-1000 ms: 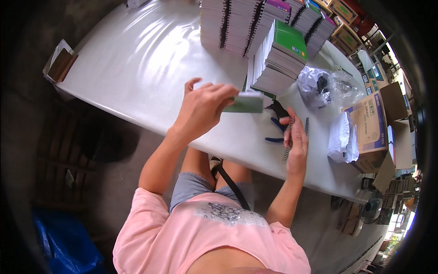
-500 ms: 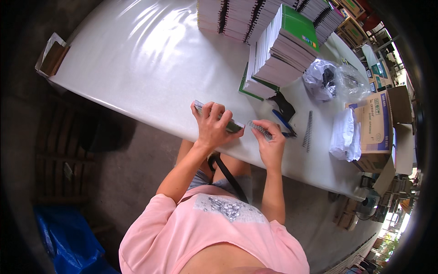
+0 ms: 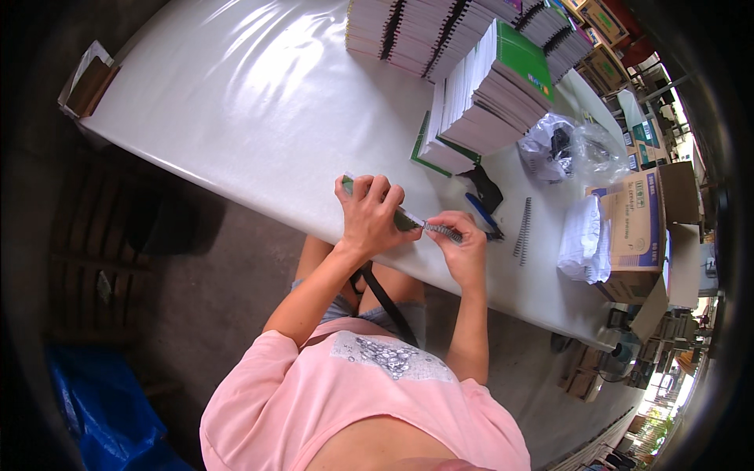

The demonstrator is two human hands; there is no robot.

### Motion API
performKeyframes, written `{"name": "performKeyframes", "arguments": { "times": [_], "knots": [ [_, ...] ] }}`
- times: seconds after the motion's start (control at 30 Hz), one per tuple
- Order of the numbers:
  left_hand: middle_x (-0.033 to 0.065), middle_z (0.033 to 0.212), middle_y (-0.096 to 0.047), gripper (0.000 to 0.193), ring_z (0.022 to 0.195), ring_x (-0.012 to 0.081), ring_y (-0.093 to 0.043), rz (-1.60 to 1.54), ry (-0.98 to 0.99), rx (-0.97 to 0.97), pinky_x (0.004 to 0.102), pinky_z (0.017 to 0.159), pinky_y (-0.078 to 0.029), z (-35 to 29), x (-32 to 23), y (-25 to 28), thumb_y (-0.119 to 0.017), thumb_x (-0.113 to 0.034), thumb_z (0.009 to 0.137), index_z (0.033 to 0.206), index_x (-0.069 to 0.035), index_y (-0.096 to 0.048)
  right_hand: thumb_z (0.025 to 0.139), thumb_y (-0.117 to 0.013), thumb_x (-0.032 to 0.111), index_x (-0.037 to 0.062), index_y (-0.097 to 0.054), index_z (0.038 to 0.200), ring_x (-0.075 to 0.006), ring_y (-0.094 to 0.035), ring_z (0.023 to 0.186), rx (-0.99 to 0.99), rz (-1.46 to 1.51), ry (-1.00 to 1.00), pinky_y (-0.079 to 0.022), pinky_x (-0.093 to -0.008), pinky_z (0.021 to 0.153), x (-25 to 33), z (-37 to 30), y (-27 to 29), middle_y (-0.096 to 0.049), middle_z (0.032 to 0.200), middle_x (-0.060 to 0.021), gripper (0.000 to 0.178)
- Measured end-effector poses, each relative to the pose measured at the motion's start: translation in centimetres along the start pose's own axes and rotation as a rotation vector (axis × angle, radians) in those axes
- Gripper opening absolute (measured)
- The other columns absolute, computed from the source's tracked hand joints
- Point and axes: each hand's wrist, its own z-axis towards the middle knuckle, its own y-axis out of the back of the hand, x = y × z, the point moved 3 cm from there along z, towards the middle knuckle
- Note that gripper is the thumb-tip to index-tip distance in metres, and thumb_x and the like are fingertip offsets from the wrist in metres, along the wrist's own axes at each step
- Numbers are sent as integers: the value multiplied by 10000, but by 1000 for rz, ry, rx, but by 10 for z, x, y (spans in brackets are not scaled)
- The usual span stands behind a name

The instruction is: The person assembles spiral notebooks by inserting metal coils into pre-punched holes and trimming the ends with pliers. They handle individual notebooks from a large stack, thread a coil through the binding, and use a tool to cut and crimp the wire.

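My left hand (image 3: 367, 216) grips a notebook (image 3: 408, 220) with a green cover, held on edge at the table's near side. Most of the notebook is hidden behind the fingers. Between the fingers of my right hand (image 3: 463, 250) is a dark spiral binding coil (image 3: 444, 231). The coil's left end meets the notebook's right corner; whether it passes through the holes I cannot tell. Another loose coil (image 3: 523, 231) lies on the table to the right. A blue-handled tool (image 3: 481, 211) rests beside a black item (image 3: 487, 186) beyond my right hand.
A tall stack of paper pads with a green cover (image 3: 525, 67) stands on the white table (image 3: 228, 149). Rows of spiral-bound books (image 3: 408, 35) stand behind it. Clear plastic bags (image 3: 561, 149), a white wrapped bundle (image 3: 583, 239) and an open carton (image 3: 636, 216) sit at the right.
My right hand has brought the coil left and slightly down, so its end now meets the notebook's corner. My left hand keeps its hold. The view has shifted slightly.
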Motion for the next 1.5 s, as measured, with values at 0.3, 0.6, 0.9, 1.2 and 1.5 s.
{"name": "performKeyframes", "arguments": {
  "times": [0.3,0.6,0.9,1.2,1.5],
  "knots": [
    [19,890,-463,651,929,213,-430,35,-14,78,516,836,-239,0,0,-4,-703,-650,505,873,-141,-530,814,-643,48,52,-634,1039,-104,-492,624,234,309,-470,-434,-235,571,4,-6,5,-574,748,-31,226],
    [26,908,-476,601,955,230,-433,-34,-129,102,498,841,-265,-6,9,0,-631,-674,601,869,-141,-558,897,-539,121,32,-604,1035,-147,-552,645,370,-48,-211,-445,-268,585,-8,-3,15,-582,767,-81,177],
    [108,1146,-419,630,1072,334,-363,-239,-134,-14,454,859,-365,-2,11,9,-787,-573,476,776,-88,-520,748,-618,139,79,-572,1075,-307,-584,915,-179,-929,91,-453,-371,822,-103,75,58,-624,869,-107,336],
    [143,1181,-389,639,1159,376,-301,-346,-105,27,492,900,-380,-1,9,10,-796,-583,468,729,-74,-511,815,-616,101,28,-555,1079,-187,-586,898,-238,-118,-270,-508,-349,781,-104,49,112,-603,904,-59,280],
    [166,1128,-375,632,1202,445,-249,-469,-76,60,547,924,-304,-9,12,2,-834,-571,432,648,-81,-497,636,-611,-125,-2,-672,869,-164,-614,888,214,369,-32,-482,-275,781,-33,-16,6,-649,918,-101,271]
  ]
}}
